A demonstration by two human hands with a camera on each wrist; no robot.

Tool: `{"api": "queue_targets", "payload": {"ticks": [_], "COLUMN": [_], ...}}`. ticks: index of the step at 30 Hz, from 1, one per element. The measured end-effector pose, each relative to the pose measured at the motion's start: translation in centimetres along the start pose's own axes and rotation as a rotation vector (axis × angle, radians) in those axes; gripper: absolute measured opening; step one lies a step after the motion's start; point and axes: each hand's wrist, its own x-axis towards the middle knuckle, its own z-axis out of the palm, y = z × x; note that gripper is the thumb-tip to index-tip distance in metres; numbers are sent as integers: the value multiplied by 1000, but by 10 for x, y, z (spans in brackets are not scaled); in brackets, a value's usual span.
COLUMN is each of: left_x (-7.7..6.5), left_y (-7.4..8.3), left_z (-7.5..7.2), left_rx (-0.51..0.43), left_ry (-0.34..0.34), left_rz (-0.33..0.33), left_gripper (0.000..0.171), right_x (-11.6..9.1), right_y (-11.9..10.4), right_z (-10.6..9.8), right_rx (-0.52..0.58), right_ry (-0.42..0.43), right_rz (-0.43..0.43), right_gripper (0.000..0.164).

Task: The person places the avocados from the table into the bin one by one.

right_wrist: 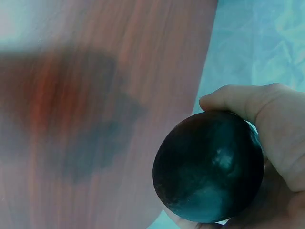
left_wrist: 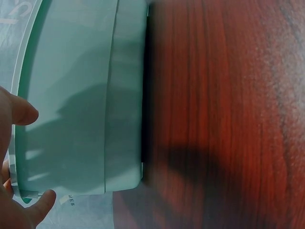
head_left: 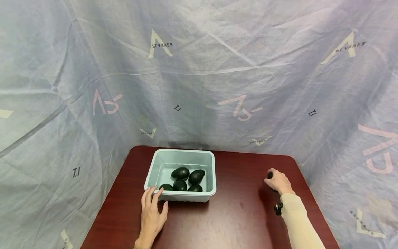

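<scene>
A pale green plastic bin (head_left: 183,197) stands at the left of the table, with several dark avocados (head_left: 180,173) lying in it. At the bin's near left corner is my left hand (head_left: 151,216). Its fingers reach the rim and the thumb stands apart in front of the wall. In the left wrist view, fingertips (left_wrist: 26,112) show beside the bin's outer wall (left_wrist: 81,95). Far to the right, my right hand (head_left: 281,183) grips another dark avocado (right_wrist: 209,167), thumb along one side. The other fingers are mostly hidden behind it.
The dark red wooden table (head_left: 239,214) has rounded far corners. Grey printed fabric (head_left: 199,103) hangs behind and at both sides of it. A dark device (head_left: 278,208) is strapped to the right wrist over a cream sleeve (head_left: 295,214).
</scene>
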Motion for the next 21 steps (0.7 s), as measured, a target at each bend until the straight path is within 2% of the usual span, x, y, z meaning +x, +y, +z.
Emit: {"api": "queue_targets", "payload": {"ticks": [10,21], "left_x": [0,0], "left_y": [2,0], "left_z": [0,-1], "left_rx": [-7,-19], "left_ry": [0,-13], "left_rz": [-2,-18], "left_gripper": [58,58], "right_x": [9,15], "right_y": [-44,-105], "right_z": [1,1], "right_rx": [3,40], "right_ry": [12,-3], "right_rz": [-62,-165], "right_gripper": [57,55]}}
